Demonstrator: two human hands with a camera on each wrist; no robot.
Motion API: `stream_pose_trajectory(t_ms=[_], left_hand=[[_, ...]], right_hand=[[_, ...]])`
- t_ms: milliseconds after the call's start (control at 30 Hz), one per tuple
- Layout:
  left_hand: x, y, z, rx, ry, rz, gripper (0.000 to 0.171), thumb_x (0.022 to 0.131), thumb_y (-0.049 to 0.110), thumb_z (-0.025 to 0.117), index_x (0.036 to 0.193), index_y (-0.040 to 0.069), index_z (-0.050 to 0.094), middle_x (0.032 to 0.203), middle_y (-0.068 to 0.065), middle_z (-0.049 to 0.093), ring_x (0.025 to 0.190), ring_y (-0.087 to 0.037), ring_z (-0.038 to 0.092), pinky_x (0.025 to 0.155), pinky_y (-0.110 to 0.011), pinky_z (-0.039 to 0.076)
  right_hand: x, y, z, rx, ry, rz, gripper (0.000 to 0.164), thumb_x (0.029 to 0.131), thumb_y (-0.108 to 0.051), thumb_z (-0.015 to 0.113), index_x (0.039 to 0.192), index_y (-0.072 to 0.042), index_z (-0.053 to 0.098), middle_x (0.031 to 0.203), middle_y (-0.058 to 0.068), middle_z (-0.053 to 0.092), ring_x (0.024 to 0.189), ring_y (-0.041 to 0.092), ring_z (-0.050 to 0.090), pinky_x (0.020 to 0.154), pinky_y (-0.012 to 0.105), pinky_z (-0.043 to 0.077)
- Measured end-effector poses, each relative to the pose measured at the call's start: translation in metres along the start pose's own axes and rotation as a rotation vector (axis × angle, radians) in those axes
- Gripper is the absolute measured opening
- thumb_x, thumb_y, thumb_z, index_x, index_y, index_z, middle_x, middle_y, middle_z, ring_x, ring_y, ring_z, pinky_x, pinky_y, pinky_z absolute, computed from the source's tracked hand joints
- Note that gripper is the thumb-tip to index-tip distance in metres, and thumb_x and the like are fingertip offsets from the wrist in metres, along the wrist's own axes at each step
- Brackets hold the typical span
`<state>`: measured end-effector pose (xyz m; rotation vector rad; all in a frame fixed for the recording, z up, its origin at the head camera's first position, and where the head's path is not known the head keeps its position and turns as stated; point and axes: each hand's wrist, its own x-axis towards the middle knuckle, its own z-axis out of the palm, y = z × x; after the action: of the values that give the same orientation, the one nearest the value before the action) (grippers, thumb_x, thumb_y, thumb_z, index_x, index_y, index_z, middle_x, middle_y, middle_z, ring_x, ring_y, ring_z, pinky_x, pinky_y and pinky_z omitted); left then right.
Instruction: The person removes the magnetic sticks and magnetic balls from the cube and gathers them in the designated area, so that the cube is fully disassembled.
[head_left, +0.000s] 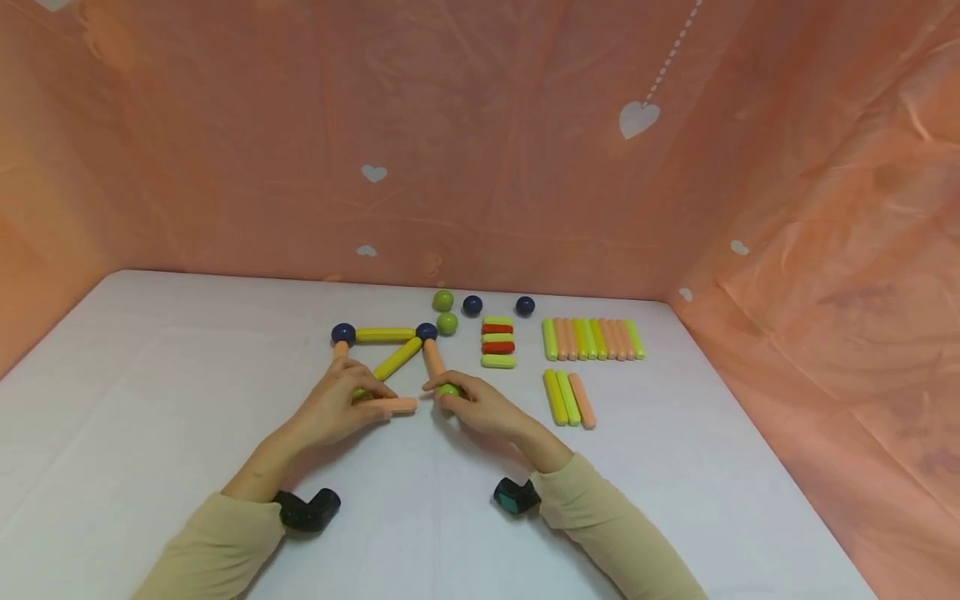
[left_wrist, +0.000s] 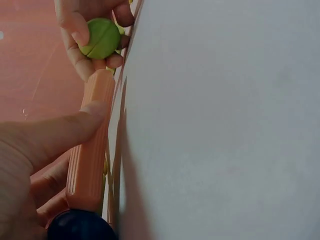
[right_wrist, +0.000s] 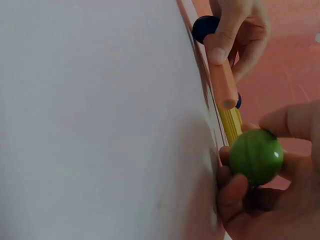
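My left hand (head_left: 337,402) grips a peach stick (head_left: 397,405), thumb laid along it. One end of that stick meets a dark blue ball (left_wrist: 80,227); its other end points at my right hand (head_left: 483,408). Between the fingers and thumb of that hand is a green ball (right_wrist: 256,157), close to the stick's free end. Beyond the hands, a yellow stick (head_left: 385,335) joins two more dark blue balls at the back. From the back right ball, a slanting yellow stick (head_left: 397,360) runs toward my left hand and a peach stick (head_left: 434,360) toward the green ball.
Loose green balls (head_left: 443,301) and dark blue balls (head_left: 525,306) lie at the back. Short green and red sticks (head_left: 498,347) form a column right of them. Farther right are a row of long sticks (head_left: 592,339) and three more sticks (head_left: 570,399) on the white table (head_left: 675,500).
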<state>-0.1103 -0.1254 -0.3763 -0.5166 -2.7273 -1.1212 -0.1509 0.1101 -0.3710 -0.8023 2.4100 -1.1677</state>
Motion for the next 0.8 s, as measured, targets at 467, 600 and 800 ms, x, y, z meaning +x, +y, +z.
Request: stream_pose_trajectory(t_ms=[467, 600, 800], left_hand=[[0.002, -0.001, -0.005, 0.029, -0.012, 0.016, 0.012, 0.078, 0.013, 0.079, 0.089, 0.009, 0.077, 0.085, 0.000, 0.065, 0.103, -0.027, 0.047, 0.091, -0.051, 0.040], [0.002, 0.001, -0.006, 0.017, -0.013, 0.004, 0.012, 0.078, 0.013, 0.079, 0.089, 0.010, 0.076, 0.087, -0.001, 0.064, 0.103, -0.026, 0.047, 0.091, -0.050, 0.041], [0.000, 0.004, -0.003, 0.022, -0.015, 0.009, 0.014, 0.076, 0.014, 0.080, 0.089, 0.009, 0.076, 0.086, 0.000, 0.062, 0.100, -0.025, 0.048, 0.090, -0.047, 0.043]], right_hand=[[0.007, -0.001, -0.008, 0.177, -0.058, -0.014, 0.037, 0.101, -0.015, 0.042, 0.137, -0.014, 0.051, 0.081, 0.006, 0.062, 0.060, 0.014, 0.045, 0.057, 0.022, 0.038], [0.007, 0.003, -0.018, 0.232, 0.088, 0.012, 0.027, 0.097, -0.023, 0.057, 0.117, -0.007, 0.062, 0.091, 0.002, 0.066, 0.077, 0.013, 0.055, 0.068, 0.024, 0.048], [0.015, 0.010, -0.041, 0.325, 0.304, 0.095, 0.037, 0.088, -0.020, 0.069, 0.122, -0.009, 0.062, 0.110, 0.007, 0.063, 0.088, 0.013, 0.059, 0.078, 0.026, 0.051]])
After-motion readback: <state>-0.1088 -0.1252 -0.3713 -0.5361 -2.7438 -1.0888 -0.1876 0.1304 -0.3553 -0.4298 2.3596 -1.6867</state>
